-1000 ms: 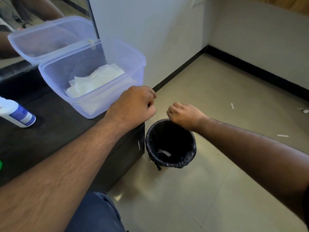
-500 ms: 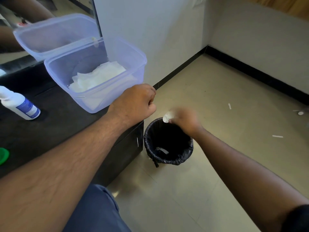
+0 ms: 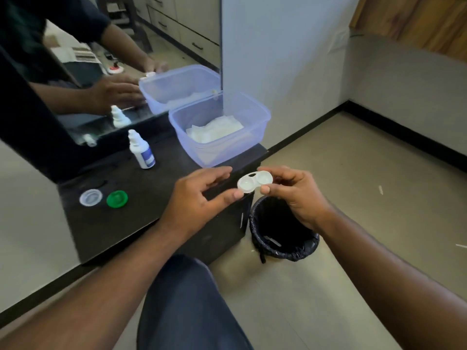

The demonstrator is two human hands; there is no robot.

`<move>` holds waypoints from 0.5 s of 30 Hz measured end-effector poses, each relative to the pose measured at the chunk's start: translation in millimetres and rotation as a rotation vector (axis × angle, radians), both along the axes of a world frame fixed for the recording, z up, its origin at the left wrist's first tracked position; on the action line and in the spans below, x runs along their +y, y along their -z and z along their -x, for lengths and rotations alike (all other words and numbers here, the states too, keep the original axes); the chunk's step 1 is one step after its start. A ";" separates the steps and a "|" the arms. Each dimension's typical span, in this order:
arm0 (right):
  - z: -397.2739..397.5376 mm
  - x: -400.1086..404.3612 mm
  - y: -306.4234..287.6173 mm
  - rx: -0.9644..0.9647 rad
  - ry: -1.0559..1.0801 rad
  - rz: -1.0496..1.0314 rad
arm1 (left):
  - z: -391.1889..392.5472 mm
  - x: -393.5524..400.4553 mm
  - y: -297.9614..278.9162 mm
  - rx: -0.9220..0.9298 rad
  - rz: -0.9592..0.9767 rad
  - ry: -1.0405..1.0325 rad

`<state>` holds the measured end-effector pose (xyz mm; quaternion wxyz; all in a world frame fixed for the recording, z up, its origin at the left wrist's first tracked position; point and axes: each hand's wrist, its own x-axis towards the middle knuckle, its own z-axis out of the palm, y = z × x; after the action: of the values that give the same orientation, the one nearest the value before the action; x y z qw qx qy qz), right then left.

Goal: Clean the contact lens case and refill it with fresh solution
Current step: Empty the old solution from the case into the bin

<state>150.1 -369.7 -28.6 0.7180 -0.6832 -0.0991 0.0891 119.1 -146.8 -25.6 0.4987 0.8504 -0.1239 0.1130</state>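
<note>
A white two-well contact lens case [image 3: 254, 181] without its caps is held above the table's right corner. My right hand [image 3: 295, 195] pinches its right end between thumb and fingers. The thumb of my left hand [image 3: 202, 198] touches its left end, the fingers spread loosely above. A white solution bottle [image 3: 141, 150] with a blue label stands on the black table [image 3: 121, 223]. A clear cap [image 3: 91, 197] and a green cap [image 3: 117, 199] lie side by side at the table's left.
A clear plastic tub [image 3: 255, 122] with white tissues inside sits at the table's back right. A black-lined bin [image 3: 283, 233] stands on the floor just below my hands. A mirror [image 3: 101, 72] leans behind the table. My knee [image 3: 187, 299] is in the foreground.
My right hand came up from over the bin with the lens case in it. My left hand opened from a fist and met the case. The view swung left, showing the bottle and caps.
</note>
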 end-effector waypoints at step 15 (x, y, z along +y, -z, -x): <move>13.3 134.5 -6.7 -0.260 -0.151 0.402 | 66.3 115.4 -0.5 0.022 -0.163 -0.442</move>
<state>136.8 -235.1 -21.9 0.5402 -0.8086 -0.2217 0.0716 52.8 -31.4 -25.1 0.3928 0.8955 0.0619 0.1999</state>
